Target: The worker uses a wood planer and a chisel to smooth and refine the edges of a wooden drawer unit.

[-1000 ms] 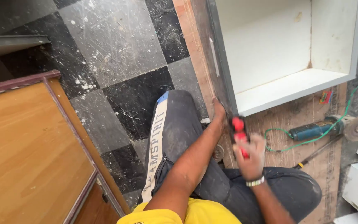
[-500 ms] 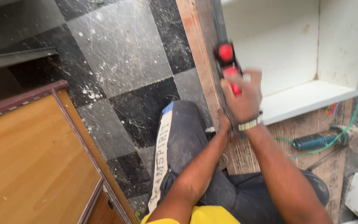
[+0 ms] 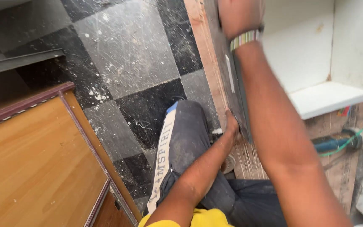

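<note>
Black and grey tiled floor (image 3: 122, 63), white open-fronted cabinet (image 3: 316, 71) lying on it as landmark. Left hand (image 3: 232, 126) presses flat against cabinet's near grey side panel, fingers extended, gripping nothing. Right hand (image 3: 238, 17) up at cabinet's top edge, partly cut off; grip cannot be told. Angle grinder (image 3: 337, 143) just below cabinet.

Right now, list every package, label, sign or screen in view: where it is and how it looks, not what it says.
No packages, signs or screens in view.
Lettered stripe: a long pale band with dark printed letters down the side of the dark trouser leg, lower centre.
Small strip: a narrow, pale, upright rectangle on the grey outer side of the white cabinet; label or fitting, cannot tell.
</note>
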